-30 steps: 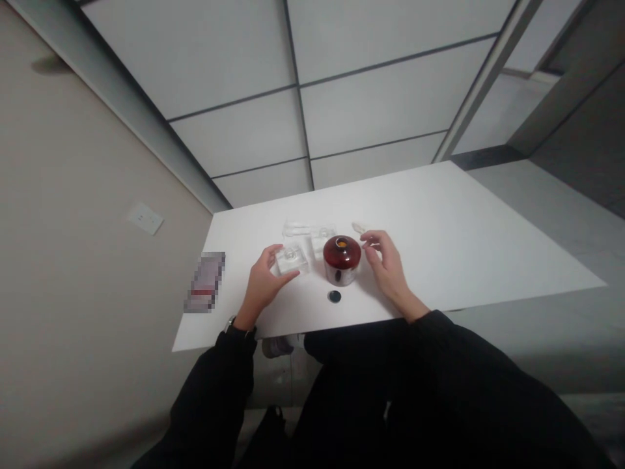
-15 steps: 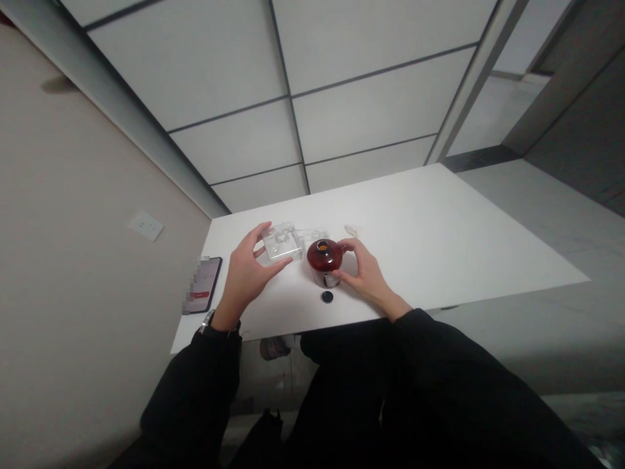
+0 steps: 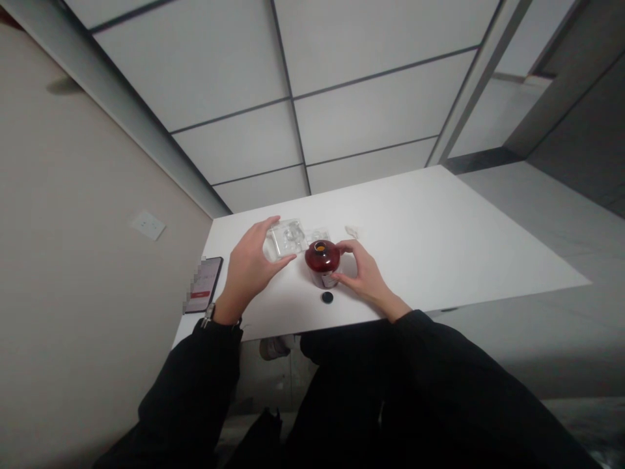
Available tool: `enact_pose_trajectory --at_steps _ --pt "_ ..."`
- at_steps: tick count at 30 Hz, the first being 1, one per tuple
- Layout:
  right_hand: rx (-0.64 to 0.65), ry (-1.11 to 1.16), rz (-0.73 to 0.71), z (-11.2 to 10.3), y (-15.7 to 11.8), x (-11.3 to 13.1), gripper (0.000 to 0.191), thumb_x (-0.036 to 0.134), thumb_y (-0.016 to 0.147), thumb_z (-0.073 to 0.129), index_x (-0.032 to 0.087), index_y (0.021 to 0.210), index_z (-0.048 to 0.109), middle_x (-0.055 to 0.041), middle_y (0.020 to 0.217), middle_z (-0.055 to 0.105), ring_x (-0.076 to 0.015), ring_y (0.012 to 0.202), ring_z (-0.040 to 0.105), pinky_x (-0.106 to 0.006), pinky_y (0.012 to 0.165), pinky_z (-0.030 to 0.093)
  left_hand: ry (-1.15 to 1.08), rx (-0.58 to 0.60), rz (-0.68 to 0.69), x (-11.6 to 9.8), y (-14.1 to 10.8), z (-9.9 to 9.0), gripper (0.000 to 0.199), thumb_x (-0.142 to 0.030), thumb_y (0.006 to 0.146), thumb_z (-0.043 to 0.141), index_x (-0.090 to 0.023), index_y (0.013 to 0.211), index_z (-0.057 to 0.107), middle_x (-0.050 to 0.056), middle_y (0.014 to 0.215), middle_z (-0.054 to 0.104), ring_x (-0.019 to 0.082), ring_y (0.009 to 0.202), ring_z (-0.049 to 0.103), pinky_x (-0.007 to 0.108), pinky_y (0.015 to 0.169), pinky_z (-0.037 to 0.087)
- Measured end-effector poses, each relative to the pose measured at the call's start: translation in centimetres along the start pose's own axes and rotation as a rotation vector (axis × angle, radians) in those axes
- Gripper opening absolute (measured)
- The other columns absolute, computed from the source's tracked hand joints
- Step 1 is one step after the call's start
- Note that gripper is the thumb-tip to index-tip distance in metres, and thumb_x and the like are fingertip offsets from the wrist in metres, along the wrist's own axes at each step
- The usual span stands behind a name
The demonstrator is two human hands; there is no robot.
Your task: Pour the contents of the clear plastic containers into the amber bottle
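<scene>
White table (image 3: 439, 234) in front of us, pale wall panels (image 3: 234, 78) beyond it. Ref for all pos: the red-brown bottle (image 3: 323, 260). We had it on the table, squat, approx upright, axis roughly vert, mouth uncovered and facing up.

Key geometry: clear case (image 3: 289, 240) was L of the bottle, a bit to its far side, just beside the shoulder. Contact btw the two: couldn't tell. Case looked approx square, so no obvious long axis; couldn't tell if it was clear of the table either.

Grip status: our L hand (image 3: 254, 257) had the case pinched, thumb on the near side, fingers on the far L side. Our R hand (image 3: 364, 273) was curled round the bottle's R side, thumb on the near face, fingertips further back. So R hand was closest to the bottle, in contact; from the L hand's grip the bottle lay to the R, w/ the case in btw.

Misc: black cap (image 3: 327, 298) just on our side of the bottle, 2nd clear piece (image 3: 319, 233) directly behind it, pale scrap (image 3: 352, 232) behind and R, phone (image 3: 205, 286) well L.
</scene>
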State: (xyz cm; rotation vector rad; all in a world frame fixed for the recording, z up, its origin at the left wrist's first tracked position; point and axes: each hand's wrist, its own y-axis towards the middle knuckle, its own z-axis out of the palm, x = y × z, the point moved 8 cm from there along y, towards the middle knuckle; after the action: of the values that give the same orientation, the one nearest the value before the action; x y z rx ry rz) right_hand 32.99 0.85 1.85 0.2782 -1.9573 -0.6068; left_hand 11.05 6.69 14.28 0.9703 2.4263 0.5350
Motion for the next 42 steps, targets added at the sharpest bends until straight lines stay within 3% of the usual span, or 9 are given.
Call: enact_pose_trajectory --at_steps 8,28,42 --pt "-0.01 -0.006 -0.012 0.2 0.0 -0.2 0.069 0.078 0.086 0.076 0.026 0.128 0.059 -0.0129 0.122 0.072 -0.0319 0.108 0.071 -0.052 0.096 0.059 0.065 0.018 0.035 -0.6 0.2 -0.1 0.076 -0.036 0.085 0.09 -0.021 0.15 0.054 0.015 0.148 0.068 0.033 0.138 0.065 0.05 0.12 0.054" --pt "0.015 -0.032 0.019 0.6 0.0 -0.1 0.06 0.061 0.085 0.083 0.027 0.128 0.059 -0.0115 0.12 0.072 -0.032 0.105 0.071 -0.054 0.097 0.059 0.129 0.004 0.097 -1.8 0.5 -0.3 0.069 -0.04 0.091 0.083 -0.019 0.151 0.055 0.015 0.148 0.069 0.034 0.138 0.065 0.048 0.118 0.053" --pt "0.005 -0.027 0.007 0.6 -0.1 -0.2 0.062 0.067 0.087 0.081 0.026 0.128 0.06 -0.0112 0.121 0.072 -0.0308 0.104 0.071 -0.051 0.095 0.059 0.193 -0.041 0.138 -2.4 0.6 -0.2 0.067 -0.043 0.094 0.08 -0.018 0.151 0.056 0.016 0.146 0.07 0.035 0.135 0.066 0.048 0.115 0.053"
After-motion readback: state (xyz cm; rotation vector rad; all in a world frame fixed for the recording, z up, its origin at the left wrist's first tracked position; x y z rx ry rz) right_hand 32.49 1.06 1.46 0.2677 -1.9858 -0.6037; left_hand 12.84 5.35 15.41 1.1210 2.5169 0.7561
